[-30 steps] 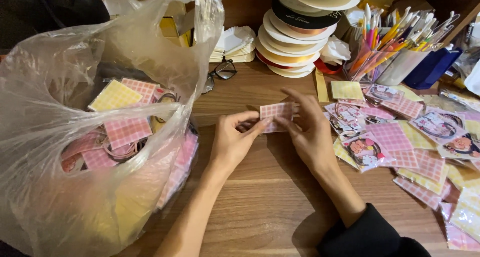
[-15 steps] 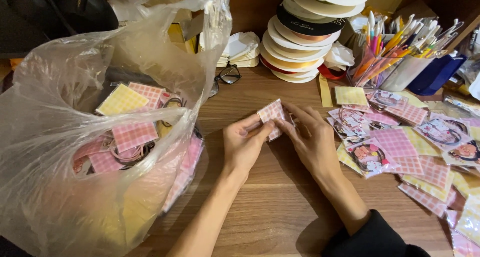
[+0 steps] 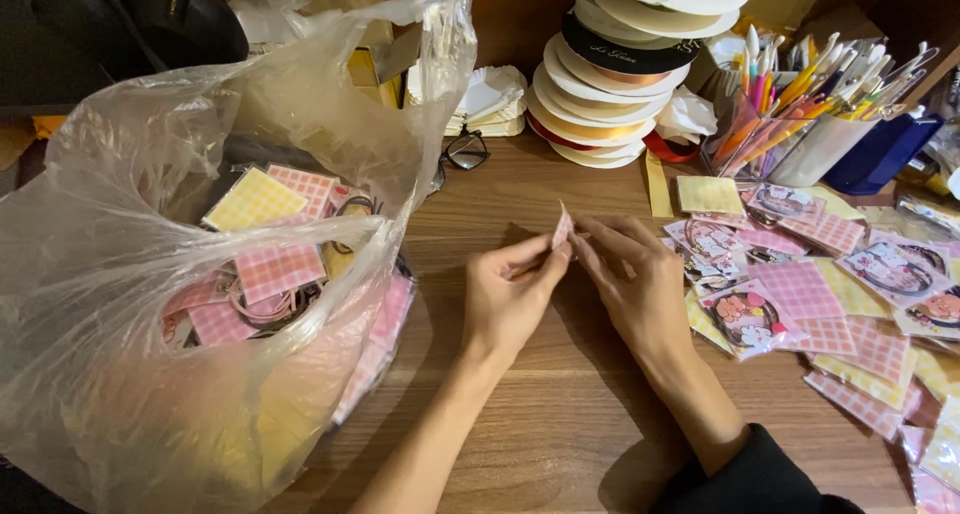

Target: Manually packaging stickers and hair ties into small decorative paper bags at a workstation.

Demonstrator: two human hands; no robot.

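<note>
At nine o'clock, one clear plastic bag, mouth slumped open so the checked packets inside stay reachable; yellow and pink ones showing through, too heaped to count. Underneath everything, one wooden table. At three o'clock, a loose spread of finished packets, pink, yellow and printed with cartoon figures, overlapping, well over a dozen, fanned out flat within arm's reach. At twelve o'clock, one leaning stack of ribbon spools, about eight, piled to save room. At one o'clock, three pen holders, one clear, one white, one blue, crammed with pens. At eleven o'clock, one pair of black glasses, set aside beside a small pile of white paper.

Dead centre, two hands: left hand and right hand, fingertips meeting, both pinching one small pink checked packet from opposite sides. Held edge-on and lifted clear of the wood, probably for folding or sealing.
</note>
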